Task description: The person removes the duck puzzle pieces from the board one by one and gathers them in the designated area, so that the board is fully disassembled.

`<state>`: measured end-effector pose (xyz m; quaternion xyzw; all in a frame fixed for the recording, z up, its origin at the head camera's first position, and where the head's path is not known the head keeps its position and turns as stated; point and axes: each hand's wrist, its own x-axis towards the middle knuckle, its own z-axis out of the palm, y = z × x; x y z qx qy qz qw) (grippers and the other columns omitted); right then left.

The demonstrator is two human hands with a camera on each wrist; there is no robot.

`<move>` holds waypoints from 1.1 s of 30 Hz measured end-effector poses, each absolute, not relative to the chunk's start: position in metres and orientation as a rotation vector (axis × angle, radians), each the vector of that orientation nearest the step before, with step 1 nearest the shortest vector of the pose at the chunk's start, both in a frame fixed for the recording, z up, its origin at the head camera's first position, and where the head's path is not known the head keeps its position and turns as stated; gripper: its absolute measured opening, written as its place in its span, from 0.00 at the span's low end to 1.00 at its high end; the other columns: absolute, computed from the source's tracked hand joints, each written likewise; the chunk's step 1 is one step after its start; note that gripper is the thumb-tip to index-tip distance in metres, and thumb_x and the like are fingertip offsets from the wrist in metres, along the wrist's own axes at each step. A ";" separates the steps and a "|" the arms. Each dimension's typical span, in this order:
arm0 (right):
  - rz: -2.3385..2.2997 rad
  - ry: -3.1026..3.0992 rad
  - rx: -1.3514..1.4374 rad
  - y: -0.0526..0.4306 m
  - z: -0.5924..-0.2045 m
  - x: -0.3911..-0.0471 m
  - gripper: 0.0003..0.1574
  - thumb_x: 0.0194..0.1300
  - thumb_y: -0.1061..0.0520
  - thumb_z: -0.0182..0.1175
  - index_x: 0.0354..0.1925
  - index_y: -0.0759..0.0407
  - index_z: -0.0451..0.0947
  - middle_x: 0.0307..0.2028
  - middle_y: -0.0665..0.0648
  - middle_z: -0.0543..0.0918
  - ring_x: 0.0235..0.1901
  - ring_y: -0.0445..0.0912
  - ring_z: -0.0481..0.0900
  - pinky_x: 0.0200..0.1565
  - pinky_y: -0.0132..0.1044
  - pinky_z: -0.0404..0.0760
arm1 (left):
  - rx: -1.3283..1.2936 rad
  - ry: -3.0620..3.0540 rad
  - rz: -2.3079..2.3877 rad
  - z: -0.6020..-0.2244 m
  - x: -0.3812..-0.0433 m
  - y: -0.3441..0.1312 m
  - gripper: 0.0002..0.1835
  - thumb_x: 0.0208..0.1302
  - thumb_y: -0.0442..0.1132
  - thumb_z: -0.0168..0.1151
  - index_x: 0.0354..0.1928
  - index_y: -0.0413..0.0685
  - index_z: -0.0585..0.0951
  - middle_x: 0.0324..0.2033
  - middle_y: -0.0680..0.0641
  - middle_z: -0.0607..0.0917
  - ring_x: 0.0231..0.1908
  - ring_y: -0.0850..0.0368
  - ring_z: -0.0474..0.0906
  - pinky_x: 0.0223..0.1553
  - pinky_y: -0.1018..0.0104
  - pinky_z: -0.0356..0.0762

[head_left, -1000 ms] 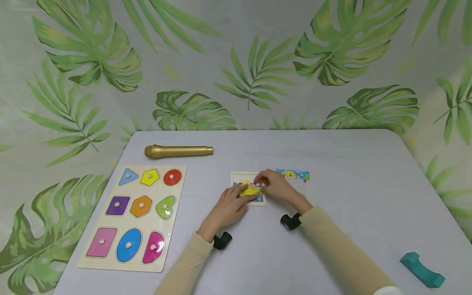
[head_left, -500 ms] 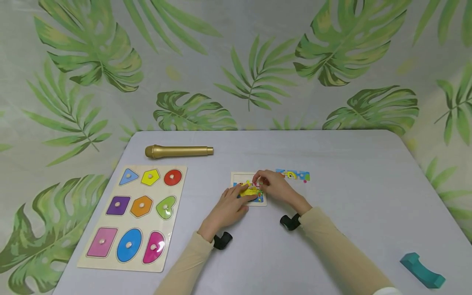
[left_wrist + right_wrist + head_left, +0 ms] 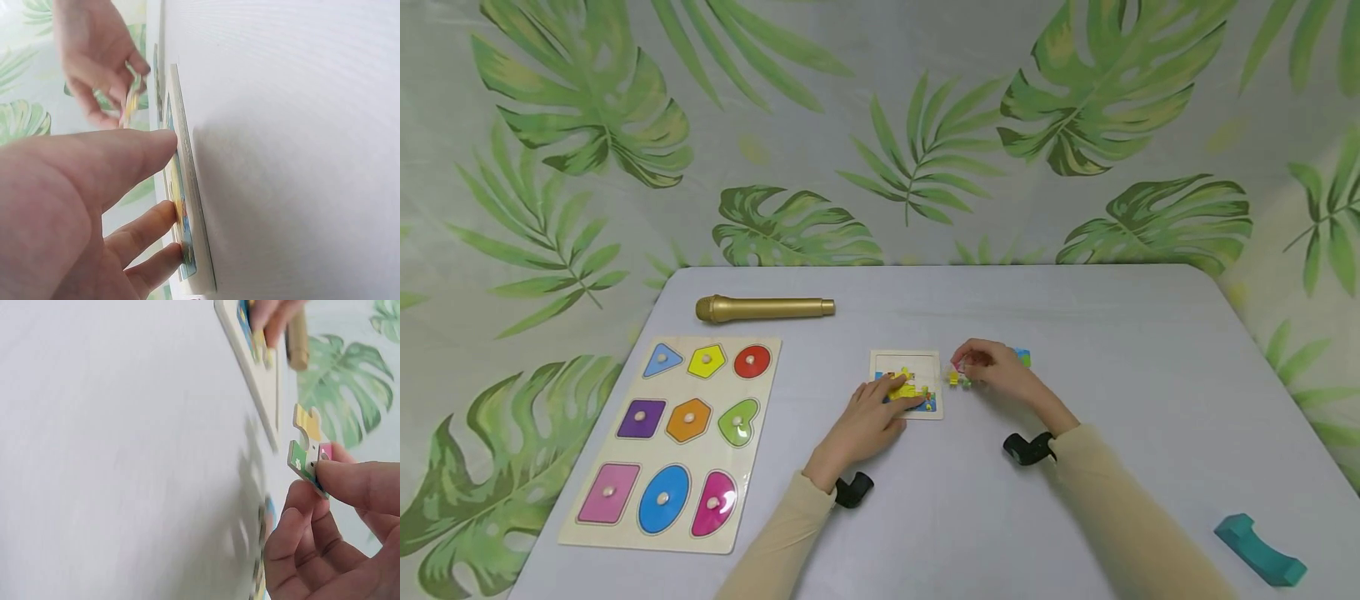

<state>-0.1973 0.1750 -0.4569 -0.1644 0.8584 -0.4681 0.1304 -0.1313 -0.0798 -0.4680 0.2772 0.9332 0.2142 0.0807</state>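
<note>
"Left hand [image 3: 859,421] looks stretched out. What about the right hand [image 3: 1000,372]?"

"It's pinching something small."

"That big board [image 3: 651,450] lies off to the left."

"And the left hand's fingers touch the tray [image 3: 904,356]."

"Where's the piece [image 3: 312,452]?"

"Up in the right hand's pinch, just beside the tray."

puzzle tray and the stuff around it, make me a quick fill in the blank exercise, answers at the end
1. The person's ____ hand rests on the puzzle tray, while the other hand pinches a loose puzzle piece.
2. The microphone is coloured ____.
3. On the shape board, the heart is coloured ____.
4. The teal curved block lies toward the person's ____ side of the table.

Missing words: left; gold; green; right.
</note>
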 end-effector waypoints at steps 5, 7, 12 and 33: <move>-1.355 2.523 -0.377 0.209 -0.453 -0.193 0.11 0.64 0.66 0.56 0.45 0.65 0.78 0.35 0.59 0.75 0.31 0.50 0.72 0.30 0.39 0.76 | 0.828 2.793 0.648 -0.469 -0.131 -0.080 0.21 0.70 0.39 0.54 0.64 0.57 0.74 0.69 0.43 0.62 0.70 0.43 0.50 0.66 0.43 0.48; -1.350 2.534 -0.354 0.220 -0.451 -0.191 0.12 0.64 0.66 0.56 0.46 0.66 0.78 0.36 0.60 0.76 0.32 0.50 0.72 0.30 0.39 0.76 | 0.824 2.792 0.650 -0.469 -0.131 -0.080 0.21 0.70 0.39 0.54 0.65 0.57 0.74 0.69 0.43 0.62 0.70 0.44 0.50 0.67 0.44 0.48; -1.332 2.561 -0.307 0.243 -0.452 -0.188 0.12 0.64 0.66 0.56 0.46 0.66 0.78 0.35 0.60 0.75 0.32 0.50 0.73 0.30 0.38 0.76 | 0.827 2.793 0.655 -0.469 -0.130 -0.080 0.21 0.70 0.38 0.54 0.64 0.57 0.74 0.69 0.43 0.62 0.70 0.43 0.50 0.67 0.44 0.48; -1.082 2.830 -0.290 0.246 -0.461 -0.185 0.03 0.59 0.68 0.61 0.34 0.65 0.80 0.30 0.57 0.80 0.33 0.52 0.78 0.35 0.42 0.74 | 0.834 2.798 0.648 -0.470 -0.131 -0.080 0.22 0.70 0.39 0.54 0.65 0.58 0.74 0.69 0.44 0.62 0.70 0.44 0.50 0.67 0.44 0.48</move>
